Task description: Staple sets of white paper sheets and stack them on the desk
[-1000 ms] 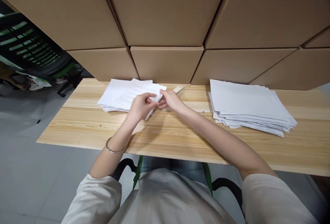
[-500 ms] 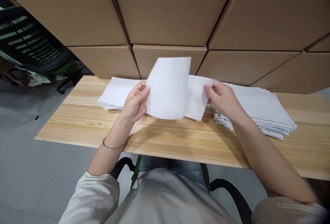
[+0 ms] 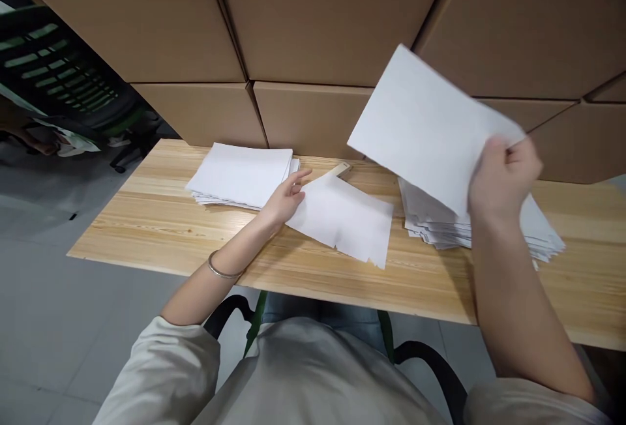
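My right hand (image 3: 506, 174) is closed on the corner of a white sheet (image 3: 430, 128), raised and tilted over the right paper stack (image 3: 538, 229). Fingers apart, my left hand (image 3: 286, 200) is at the left edge of a torn-edged sheet (image 3: 347, 216) that lies on the wooden table (image 3: 161, 229). Whether its thumb grips that sheet is hard to tell. A small pale bar-shaped object (image 3: 342, 169) shows behind the torn sheet. To the left of my left hand sits a neater stack of white paper (image 3: 244, 171).
Large cardboard boxes (image 3: 313, 115) stand stacked along the table's back edge. At the left is a dark mesh-backed chair (image 3: 63, 73), with part of another person near it. Black chair armrests (image 3: 435, 366) flank my body below the table's front edge.
The two sheets held together are now apart. My right hand has moved right and up with one sheet; the torn-edged one lies on the table, and my left hand has moved right and opened.
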A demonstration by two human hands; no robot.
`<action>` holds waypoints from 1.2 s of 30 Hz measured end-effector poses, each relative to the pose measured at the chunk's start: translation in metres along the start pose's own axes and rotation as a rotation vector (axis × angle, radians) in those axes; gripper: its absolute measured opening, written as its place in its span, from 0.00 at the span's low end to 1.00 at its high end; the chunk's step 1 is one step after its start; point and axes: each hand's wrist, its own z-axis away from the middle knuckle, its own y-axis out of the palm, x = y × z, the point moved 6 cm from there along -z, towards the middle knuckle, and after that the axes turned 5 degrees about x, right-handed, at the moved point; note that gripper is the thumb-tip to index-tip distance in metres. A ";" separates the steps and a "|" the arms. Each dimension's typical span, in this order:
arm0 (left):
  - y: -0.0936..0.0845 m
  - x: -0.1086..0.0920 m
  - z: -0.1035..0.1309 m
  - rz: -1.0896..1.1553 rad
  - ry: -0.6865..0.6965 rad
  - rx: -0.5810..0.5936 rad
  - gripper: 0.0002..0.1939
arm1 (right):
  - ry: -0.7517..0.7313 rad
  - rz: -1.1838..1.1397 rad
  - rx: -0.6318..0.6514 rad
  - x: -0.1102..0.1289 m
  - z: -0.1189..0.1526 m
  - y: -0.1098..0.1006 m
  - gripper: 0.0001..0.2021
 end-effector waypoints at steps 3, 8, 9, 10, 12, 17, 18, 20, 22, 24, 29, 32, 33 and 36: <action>-0.002 0.008 -0.006 0.043 0.048 -0.062 0.22 | 0.046 0.081 0.229 0.002 0.028 0.027 0.13; 0.004 0.013 -0.013 0.318 0.067 -0.093 0.11 | -0.044 0.178 0.438 0.012 0.068 0.060 0.15; 0.005 0.011 -0.013 0.359 0.085 -0.099 0.10 | -0.060 0.179 0.471 0.011 0.072 0.065 0.15; 0.006 0.010 -0.012 0.386 0.095 -0.104 0.11 | -0.073 0.178 0.497 0.010 0.075 0.069 0.15; 0.007 0.009 -0.011 0.385 0.081 -0.102 0.16 | -0.089 0.175 0.532 0.008 0.078 0.073 0.15; 0.007 0.013 -0.008 0.274 0.056 -0.083 0.19 | -0.075 0.175 0.539 0.004 0.079 0.073 0.16; 0.007 0.014 -0.008 0.272 0.063 -0.083 0.19 | -0.073 0.173 0.543 0.005 0.080 0.073 0.16; 0.007 0.015 -0.008 0.276 0.072 -0.077 0.20 | -0.073 0.165 0.556 0.007 0.082 0.073 0.15; 0.007 0.015 -0.009 0.273 0.074 -0.082 0.20 | -0.071 0.162 0.561 0.008 0.083 0.073 0.15; 0.007 0.015 -0.009 0.259 0.074 -0.092 0.19 | -0.063 0.163 0.557 0.008 0.085 0.073 0.15; 0.008 0.013 -0.008 0.249 0.084 -0.104 0.18 | -0.041 0.165 0.548 0.009 0.086 0.073 0.15; 0.007 0.013 -0.008 0.230 0.080 -0.113 0.17 | -0.040 0.160 0.559 0.010 0.087 0.074 0.15; 0.007 0.013 -0.008 0.223 0.076 -0.116 0.17 | -0.043 0.160 0.565 0.011 0.087 0.074 0.15; 0.007 0.013 -0.007 0.210 0.074 -0.121 0.17 | -0.057 0.160 0.573 0.011 0.087 0.075 0.15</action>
